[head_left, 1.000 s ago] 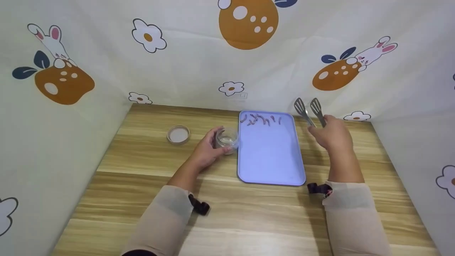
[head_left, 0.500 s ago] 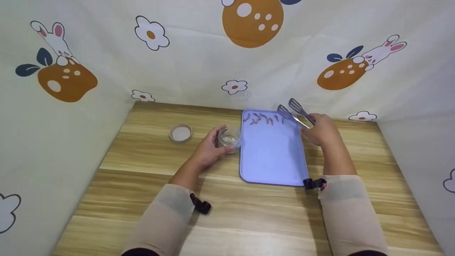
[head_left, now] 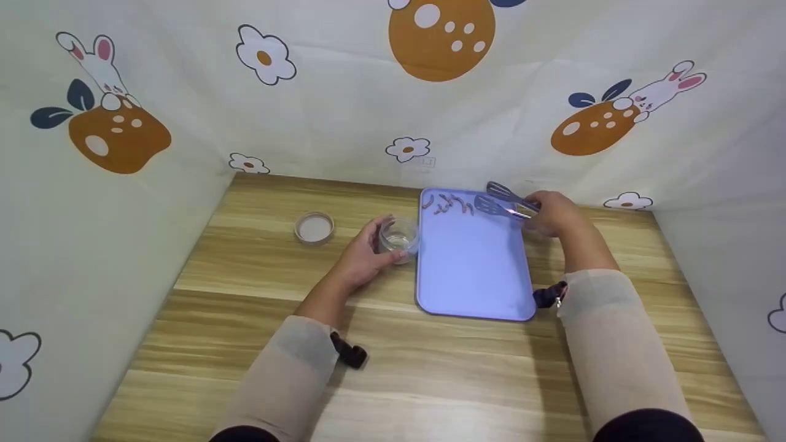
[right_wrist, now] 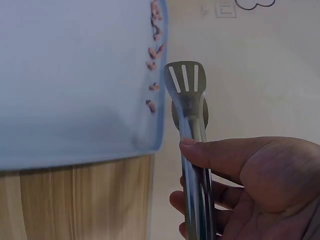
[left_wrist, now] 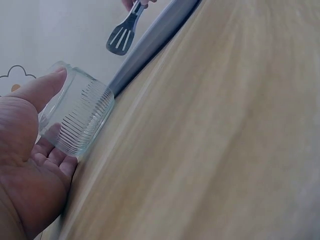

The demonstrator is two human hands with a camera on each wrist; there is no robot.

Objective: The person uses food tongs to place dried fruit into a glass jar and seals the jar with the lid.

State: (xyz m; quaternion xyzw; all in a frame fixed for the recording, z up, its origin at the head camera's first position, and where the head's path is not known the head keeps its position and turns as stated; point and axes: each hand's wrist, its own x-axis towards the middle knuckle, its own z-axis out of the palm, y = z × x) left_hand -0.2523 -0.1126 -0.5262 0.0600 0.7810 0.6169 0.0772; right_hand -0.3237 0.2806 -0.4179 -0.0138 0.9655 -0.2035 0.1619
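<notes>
My left hand (head_left: 363,258) is curled round a clear glass jar (head_left: 399,239) that stands lidless against the tray's left side. In the left wrist view, thumb and fingers wrap the ribbed jar (left_wrist: 82,112). With my right hand (head_left: 556,215) I grip metal tongs (right_wrist: 192,130) with slotted ends, the two arms spread apart. These ends hover over the far right corner of a light blue tray (head_left: 476,264). Several small reddish-brown curled pieces (head_left: 451,202) lie in a row along the tray's far edge, some hidden behind the tongs.
A round lid (head_left: 314,229) lies on the wooden table (head_left: 245,264) left of the jar. Right behind the tray rises a cloth-covered wall (head_left: 344,110) printed with fruit, rabbits and flowers. More of this cloth hangs at both sides.
My right hand has brought the tongs leftward and lower, from beside the tray to over its far right corner. The left hand stays on the jar.
</notes>
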